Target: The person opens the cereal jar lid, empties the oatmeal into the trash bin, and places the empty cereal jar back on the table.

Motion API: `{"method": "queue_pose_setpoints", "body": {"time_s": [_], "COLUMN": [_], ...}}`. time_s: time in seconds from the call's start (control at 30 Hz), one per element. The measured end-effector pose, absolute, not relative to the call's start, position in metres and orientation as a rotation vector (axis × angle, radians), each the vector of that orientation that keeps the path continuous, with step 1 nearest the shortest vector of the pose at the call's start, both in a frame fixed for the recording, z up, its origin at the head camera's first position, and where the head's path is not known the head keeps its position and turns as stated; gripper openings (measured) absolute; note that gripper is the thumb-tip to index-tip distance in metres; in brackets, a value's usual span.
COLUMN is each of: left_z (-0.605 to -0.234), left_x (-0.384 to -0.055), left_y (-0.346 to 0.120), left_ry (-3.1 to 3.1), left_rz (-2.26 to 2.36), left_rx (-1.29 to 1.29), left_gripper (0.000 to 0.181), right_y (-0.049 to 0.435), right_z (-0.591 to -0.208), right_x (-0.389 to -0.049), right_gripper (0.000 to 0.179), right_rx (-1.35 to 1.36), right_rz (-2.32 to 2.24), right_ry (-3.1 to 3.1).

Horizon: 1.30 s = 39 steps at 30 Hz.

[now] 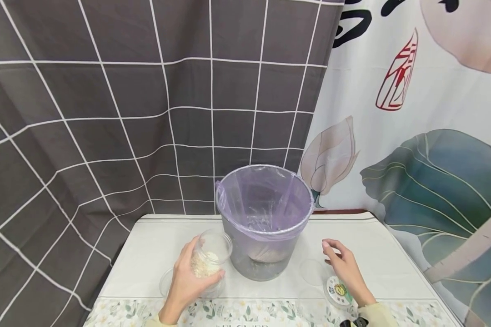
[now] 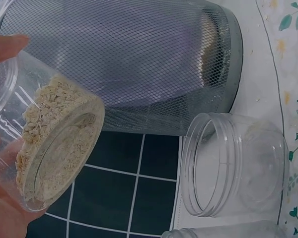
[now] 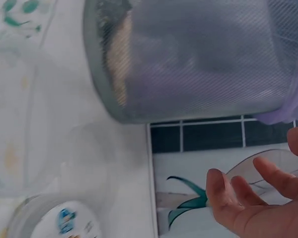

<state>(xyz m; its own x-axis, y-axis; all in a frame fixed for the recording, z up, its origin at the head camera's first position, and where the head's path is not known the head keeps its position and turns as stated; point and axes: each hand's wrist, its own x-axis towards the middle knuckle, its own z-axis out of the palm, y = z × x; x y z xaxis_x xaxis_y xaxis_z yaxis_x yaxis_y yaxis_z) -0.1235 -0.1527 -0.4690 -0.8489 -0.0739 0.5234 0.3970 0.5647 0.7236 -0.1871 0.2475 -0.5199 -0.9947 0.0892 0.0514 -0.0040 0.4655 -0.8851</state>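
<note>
My left hand [image 1: 184, 281] grips a clear plastic jar [image 1: 207, 261] of pale oat flakes, raised at the left side of the mesh bin [image 1: 245, 261]. In the left wrist view the jar [image 2: 59, 144] is tilted, with flakes heaped against its base, and its mouth shows no lid. A thin purple bag [image 1: 229, 204] lines the bin and folds over its rim. My right hand [image 1: 345, 268] hovers right of the bin, fingers loosely bent and holding nothing. Just below it lies a round jar top with a white printed label [image 1: 338, 289].
An uncapped clear jar [image 2: 233, 163] stands on the table left of the bin, with part of another [image 2: 228, 232] beside it. Transparent round pieces [image 1: 312, 271] lie right of the bin. Behind the table [image 1: 147, 245] hang a dark grid curtain [image 1: 188, 136] and a floral curtain [image 1: 343, 91].
</note>
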Motion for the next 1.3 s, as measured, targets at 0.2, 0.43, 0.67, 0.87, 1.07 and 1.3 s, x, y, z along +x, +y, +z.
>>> {"method": "queue_pose_setpoints", "body": {"time_s": [0.2,0.43,0.67,0.87,1.07,1.3], "left_z": [-0.467,-0.464,-0.462,-0.458,-0.454,-0.452], "left_x": [-0.126,-0.127,-0.129,-0.132,-0.133,-0.135], "left_y": [-0.155,-0.158,-0.159,-0.16,-0.161,-0.162], "left_ry": [-2.291,-2.29,-2.287,-2.262,-2.252,-2.258], "left_rz": [-1.236,-1.284,-1.249,-1.232,-1.225,-1.218], "left_rx": [-0.27,-0.237,-0.258,-0.283,-0.304,-0.304], "left_gripper": [0.101,0.102,0.103,0.103,0.103,0.103], "right_y": [0.228,0.224,0.223,0.221,0.219,0.21], "right_z": [-0.472,-0.458,-0.447,-0.434,-0.422,-0.398], "right_x": [-0.187,-0.2,-0.205,-0.209,-0.216,-0.233], "right_gripper": [0.055,0.055,0.057,0.057,0.06,0.064], "right_rx": [0.018,0.111,0.138,0.174,0.209,0.176], "right_rz": [1.812,1.881,1.868,1.84,1.845,1.793], "right_ry": [-2.503,-2.447,-2.437,-2.42,-2.379,-2.409]}}
